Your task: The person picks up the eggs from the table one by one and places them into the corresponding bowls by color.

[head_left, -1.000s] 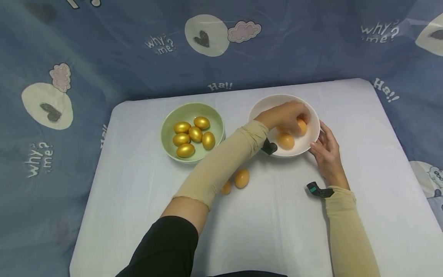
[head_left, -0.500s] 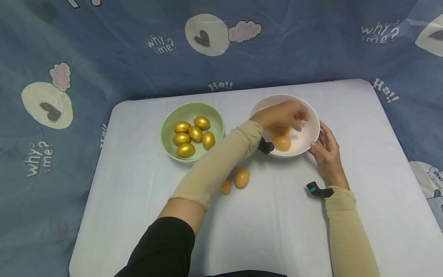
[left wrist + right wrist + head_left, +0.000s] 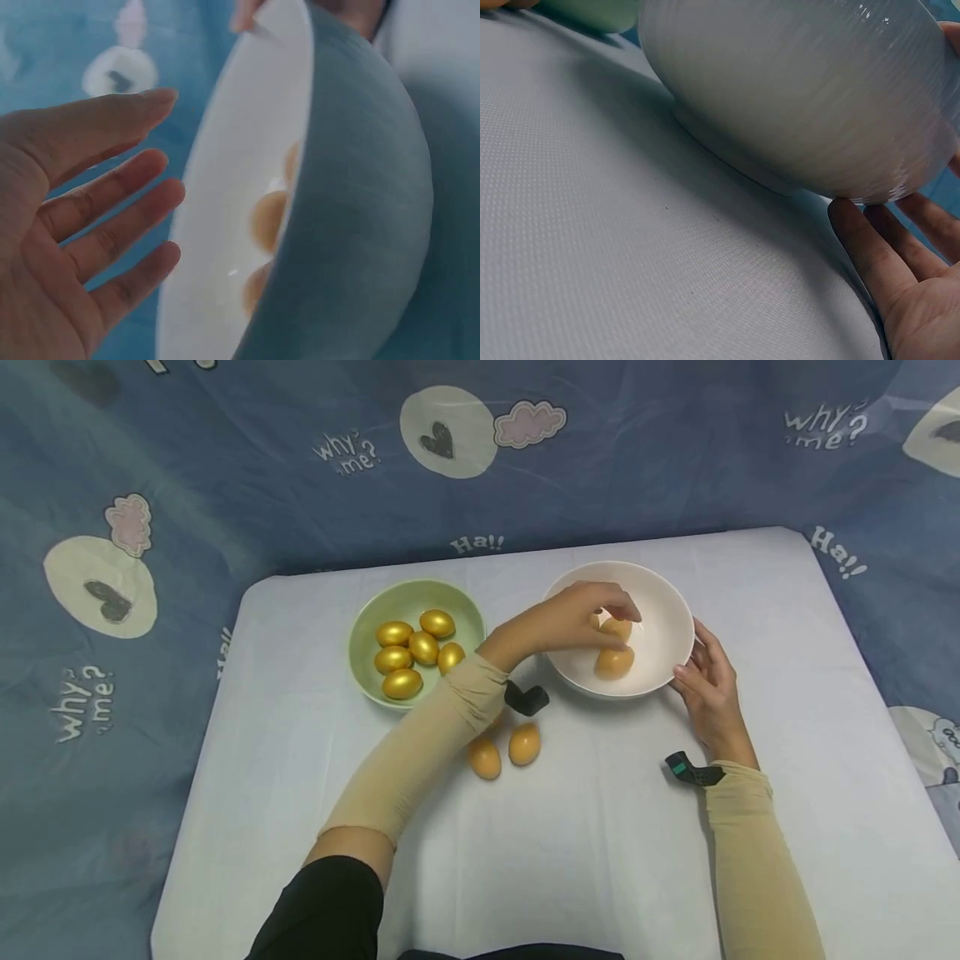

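A white bowl (image 3: 667, 610) at the back right of the table holds several brown eggs (image 3: 613, 664). My left hand (image 3: 581, 618) hovers over the bowl's left side, its fingers apart and nothing between them. In the left wrist view, the left hand (image 3: 90, 202) faces the tilted-looking bowl (image 3: 360, 172), and eggs (image 3: 270, 221) show past the rim. At the bowl's right side my right hand (image 3: 705, 693) grips it, thumb near the rim. In the right wrist view, the right hand's fingers (image 3: 877, 247) touch the bowl's underside.
Left of the white bowl stands a green bowl (image 3: 471, 614) with several golden eggs (image 3: 423, 648). Two brown eggs, one (image 3: 524, 744) beside the other (image 3: 484, 758), lie on the white cloth, with another partly hidden under the left forearm. A patterned blue curtain (image 3: 645, 468) hangs behind.
My left hand has pulled back leftward from the middle of the white bowl, its fingers opening wider. Eggs inside have shifted. The right hand keeps its hold on the bowl.
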The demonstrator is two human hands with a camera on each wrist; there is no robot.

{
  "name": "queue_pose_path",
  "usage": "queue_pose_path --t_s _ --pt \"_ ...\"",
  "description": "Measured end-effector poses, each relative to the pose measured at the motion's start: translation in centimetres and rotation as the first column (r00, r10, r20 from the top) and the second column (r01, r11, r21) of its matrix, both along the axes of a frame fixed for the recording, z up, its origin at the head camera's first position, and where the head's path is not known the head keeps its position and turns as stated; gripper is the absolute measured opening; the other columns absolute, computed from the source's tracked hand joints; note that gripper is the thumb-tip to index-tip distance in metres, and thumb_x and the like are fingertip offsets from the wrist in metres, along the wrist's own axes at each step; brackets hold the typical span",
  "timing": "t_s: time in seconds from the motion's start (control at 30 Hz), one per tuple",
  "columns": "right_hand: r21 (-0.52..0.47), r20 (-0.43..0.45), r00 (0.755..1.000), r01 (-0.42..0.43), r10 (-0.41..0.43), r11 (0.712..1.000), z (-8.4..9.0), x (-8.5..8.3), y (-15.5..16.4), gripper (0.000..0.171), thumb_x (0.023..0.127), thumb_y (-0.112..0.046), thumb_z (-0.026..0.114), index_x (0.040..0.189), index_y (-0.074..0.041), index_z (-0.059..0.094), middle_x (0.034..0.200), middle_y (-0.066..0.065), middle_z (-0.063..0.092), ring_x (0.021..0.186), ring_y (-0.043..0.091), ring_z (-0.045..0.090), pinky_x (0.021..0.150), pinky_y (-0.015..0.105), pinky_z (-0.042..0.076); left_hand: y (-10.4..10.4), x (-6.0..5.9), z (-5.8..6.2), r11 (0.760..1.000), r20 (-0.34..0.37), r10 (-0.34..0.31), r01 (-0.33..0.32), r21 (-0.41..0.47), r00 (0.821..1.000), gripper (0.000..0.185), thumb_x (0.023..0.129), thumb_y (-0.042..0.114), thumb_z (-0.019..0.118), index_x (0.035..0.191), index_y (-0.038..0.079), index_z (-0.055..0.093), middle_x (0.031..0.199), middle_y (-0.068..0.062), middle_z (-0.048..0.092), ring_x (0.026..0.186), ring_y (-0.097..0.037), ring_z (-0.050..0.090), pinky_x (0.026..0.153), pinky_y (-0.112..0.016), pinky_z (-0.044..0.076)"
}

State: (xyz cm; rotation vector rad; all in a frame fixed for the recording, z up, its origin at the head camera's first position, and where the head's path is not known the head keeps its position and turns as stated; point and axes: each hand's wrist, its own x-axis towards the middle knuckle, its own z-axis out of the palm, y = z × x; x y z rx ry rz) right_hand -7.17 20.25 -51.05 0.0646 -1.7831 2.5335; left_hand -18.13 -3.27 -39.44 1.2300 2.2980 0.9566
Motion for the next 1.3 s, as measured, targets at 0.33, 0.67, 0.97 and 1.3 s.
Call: queue_pose_path --t_s 0.33,0.67,0.97,1.3 --pt "-0.010 -0.011 1.000 -0.002 0.001 1.000 -0.1 0.1 0.1 0.069 0.096 0.002 0.055 0.160 -0.014 0.036 0.164 0.012 0.037 0.141 0.019 0.049 0.105 0.022 0.057 -7.0 5.7 0.7 0.979 -0.042 0.061 -0.051 0.198 0.997 0.037 0.088 0.017 0.084 0.122 0.008 0.071 0.123 -0.003 0.071 0.119 -0.014 0.062 0.111 -0.023 0.048" --pt "-0.015 -0.023 1.000 0.001 -0.002 1.000 -0.2 -0.1 0.0 0.069 0.095 0.004 0.054 0.160 -0.013 0.036 0.161 0.010 0.042 0.139 0.019 0.051 0.103 0.024 0.058 -11.3 12.3 -2.9 0.989 -0.048 0.066 -0.059 0.139 0.997 0.038 0.090 0.019 0.082 0.125 0.013 0.070 0.128 0.002 0.068 0.121 -0.009 0.062 0.107 -0.026 0.054" --pt "-0.004 -0.015 1.000 0.012 -0.012 1.000 -0.3 0.1 -0.1 0.069 0.096 0.004 0.054 0.160 -0.013 0.036 0.164 0.012 0.038 0.139 0.019 0.051 0.102 0.023 0.058 -12.3 14.6 -6.2 0.988 -0.101 0.152 -0.154 -0.016 0.983 0.035 0.086 0.018 0.085 0.119 0.013 0.074 0.133 -0.003 0.065 0.125 -0.021 0.057 0.112 -0.042 0.045" --pt "0.003 -0.010 1.000 0.016 -0.016 1.000 -0.2 0.0 -0.2 0.070 0.096 0.004 0.054 0.160 -0.015 0.037 0.164 0.013 0.038 0.140 0.020 0.050 0.103 0.023 0.058 -11.7 14.8 -7.0 0.984 -0.197 0.070 -0.100 -0.147 0.978 0.038 0.087 0.008 0.082 0.124 0.012 0.071 0.137 -0.003 0.062 0.130 -0.021 0.057 0.112 -0.033 0.053"
